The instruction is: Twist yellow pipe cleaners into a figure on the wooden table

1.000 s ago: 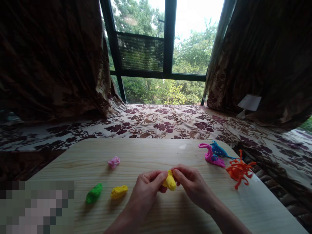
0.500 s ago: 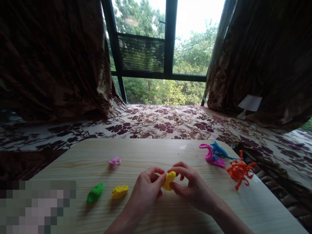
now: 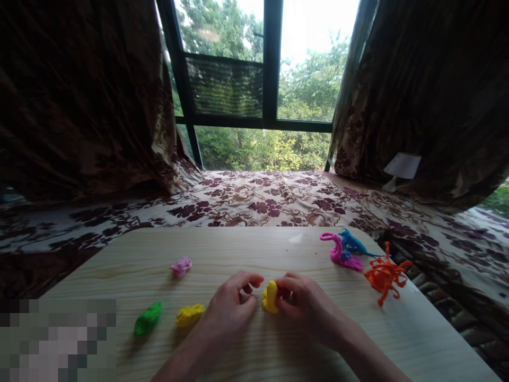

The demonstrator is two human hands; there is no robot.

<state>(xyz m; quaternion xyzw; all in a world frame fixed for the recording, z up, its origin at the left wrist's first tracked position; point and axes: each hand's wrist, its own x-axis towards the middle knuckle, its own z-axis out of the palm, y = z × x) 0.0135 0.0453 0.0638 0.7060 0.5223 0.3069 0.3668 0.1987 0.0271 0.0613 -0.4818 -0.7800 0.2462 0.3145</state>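
Between the fingers and thumb of my right hand (image 3: 304,300) is a piece of yellow modelling clay (image 3: 270,297), held just above or at the tabletop; I cannot tell which. Just left of it, my left hand (image 3: 234,300) is apart from the clay, its fingers and thumb spread with a gap and nothing between them. A second yellow lump (image 3: 189,315) lies beside my left wrist. Farther left rests a green lump (image 3: 148,318), and a small pale pink lump (image 3: 182,267) sits beyond them.
At the table's (image 3: 238,246) right side stand a magenta swan-like clay figure (image 3: 340,254), a blue clay figure (image 3: 353,243) and an orange many-armed one (image 3: 385,276) near the edge. A floral-covered ledge (image 3: 262,199) with a white lamp (image 3: 402,165) lies behind, below a window.
My left hand has let go of the yellow clay and drawn slightly left. The right hand keeps hold of the clay, which has turned more upright. The whole view has shifted a little.
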